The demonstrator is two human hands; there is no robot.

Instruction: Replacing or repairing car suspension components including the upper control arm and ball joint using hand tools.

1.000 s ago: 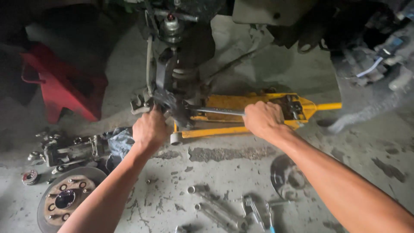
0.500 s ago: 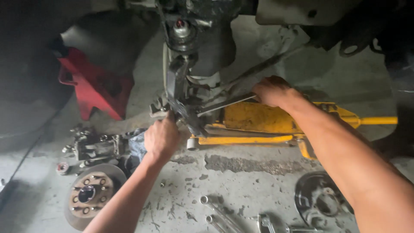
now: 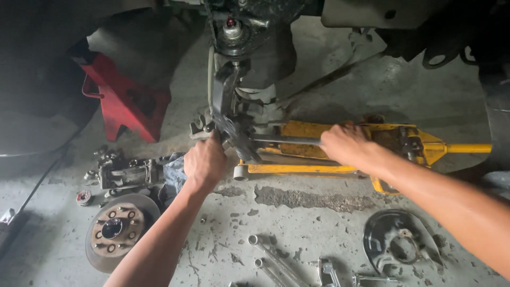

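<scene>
The left hand (image 3: 204,162) is closing around the lower end of the dark suspension knuckle (image 3: 229,114), steadying it under the vehicle. The right hand (image 3: 345,144) is wrapping its fingers tight on the long steel bar (image 3: 287,141), which is running level from the knuckle over the yellow floor jack (image 3: 372,138). The step in hand looks like levering or turning a fastening at the knuckle's base. The next move probably calls for firm, even force on the bar while the left hand is bracing. A brake disc (image 3: 114,231) is lying on the concrete floor (image 3: 297,212) near its left edge, beside the red jack stand (image 3: 125,101).
</scene>
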